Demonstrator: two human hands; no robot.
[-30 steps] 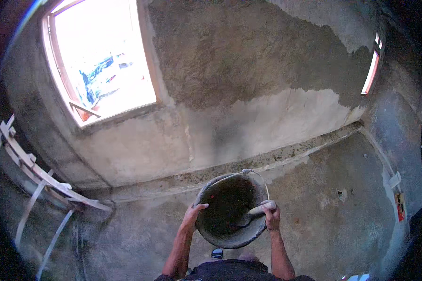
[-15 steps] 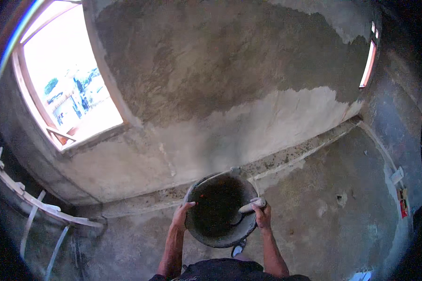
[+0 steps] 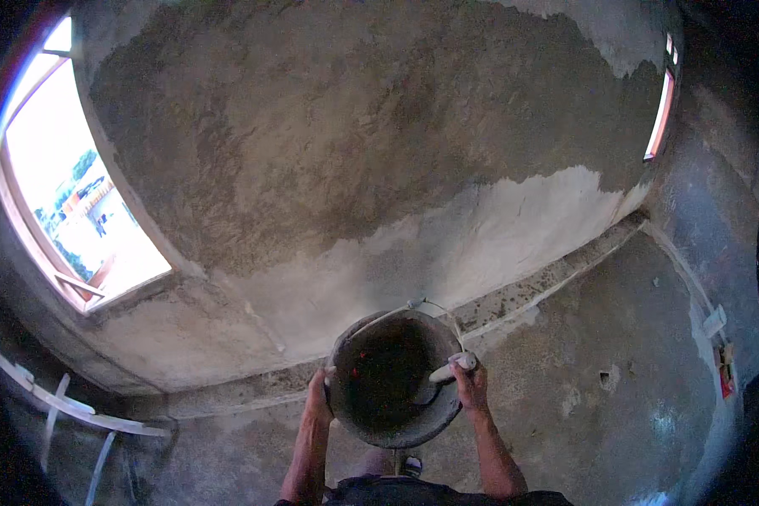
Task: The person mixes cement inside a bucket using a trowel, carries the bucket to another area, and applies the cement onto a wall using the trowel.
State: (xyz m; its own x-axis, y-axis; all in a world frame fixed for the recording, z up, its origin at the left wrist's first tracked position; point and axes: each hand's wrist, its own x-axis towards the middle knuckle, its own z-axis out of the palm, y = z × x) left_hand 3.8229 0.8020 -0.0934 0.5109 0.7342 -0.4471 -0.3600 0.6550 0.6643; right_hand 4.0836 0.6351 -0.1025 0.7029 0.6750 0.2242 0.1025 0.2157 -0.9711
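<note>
A dark round bucket is held in front of my body, its mouth facing up. My left hand grips the left side of its rim, thumb on top. On the opposite side, my right hand closes round the rim and the pale handle of a trowel. The trowel's bent neck dips into the bucket; shadow hides its blade. Inside, the bucket is very dark, with small reddish specks, and its contents cannot be made out. A thin wire bail rests along the far rim.
Ahead stands a wall with a large darker, rough plaster patch above paler plaster. A ledge runs along its foot. A bright window is at left, above a wooden trestle. Small items lie at the far right on the concrete floor.
The view has swung right, so the window sits farther left and lower. A shoe below the bucket shows in a different place. Both hands keep their hold on the bucket.
</note>
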